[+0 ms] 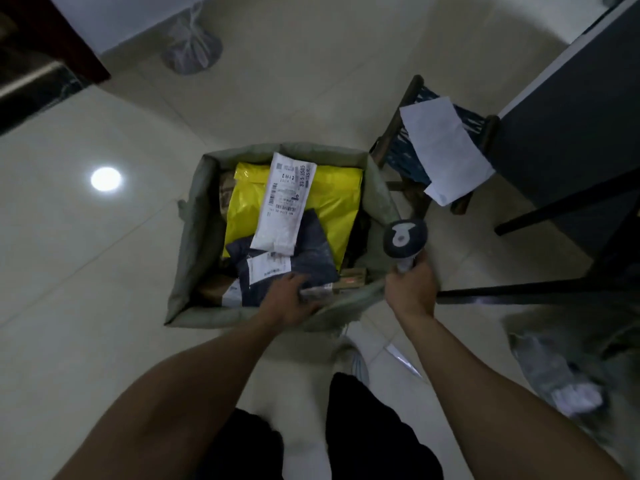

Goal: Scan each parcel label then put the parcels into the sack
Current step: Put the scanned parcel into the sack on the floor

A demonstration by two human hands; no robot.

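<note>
your left hand (291, 299) gripped a dark parcel (311, 251) inside the sack (199, 244), and your right hand (412, 289) clutched the scanner (403, 237) just right of the sack.

You are holding both bare forearms out ahead and downward, the left one angling in from the lower left, the right one from the lower right. Your left hand (291, 299) is lying back-up, with the thumb stretching forward on top of a dark parcel (311, 252) and the fingers curling under its near edge, pinching it. Your right hand (410, 289) is sitting apart to the right, wrist straight, wrapping its fingers in a fist round the handle of a scanner (403, 237).
</note>
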